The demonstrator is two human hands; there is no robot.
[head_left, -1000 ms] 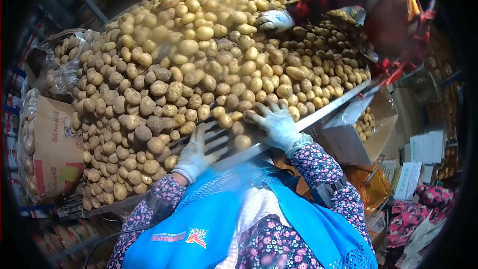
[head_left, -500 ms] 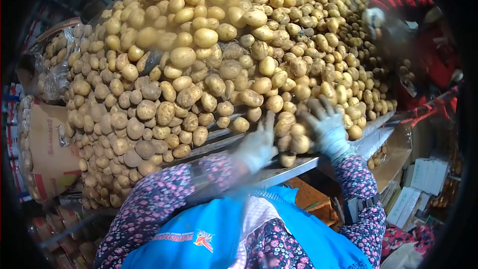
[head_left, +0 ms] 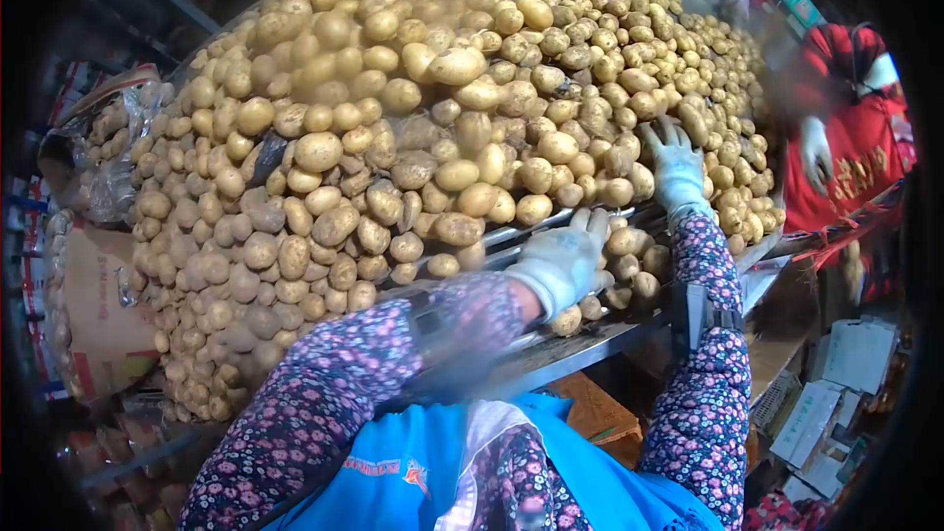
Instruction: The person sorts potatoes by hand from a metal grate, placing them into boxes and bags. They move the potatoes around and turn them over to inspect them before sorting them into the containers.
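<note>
Potatoes (head_left: 457, 175) of mixed sizes lie heaped across a slatted metal sorting table (head_left: 560, 359). My left hand (head_left: 560, 261), in a pale work glove, is palm down near the table's front edge. Its fingers are stretched out against a small cluster of potatoes (head_left: 629, 261). My right hand (head_left: 677, 169), gloved alike, reaches further into the heap at the right. Its fingers are extended and touch the tops of potatoes; its palm is hidden. Bare metal slats show just beyond my left hand.
A cardboard box (head_left: 103, 295) and a plastic-lined box of potatoes (head_left: 113, 123) stand at the left. Another person in red (head_left: 851, 157), with a gloved hand (head_left: 815, 152), is at the right end. Flattened cartons (head_left: 855, 359) lie below right; a brown box (head_left: 595, 408) is under the table edge.
My right hand has moved forward and further into the heap. My left hand has shifted right, beside the small cluster near the edge. The person in red has drawn a hand back from the potatoes.
</note>
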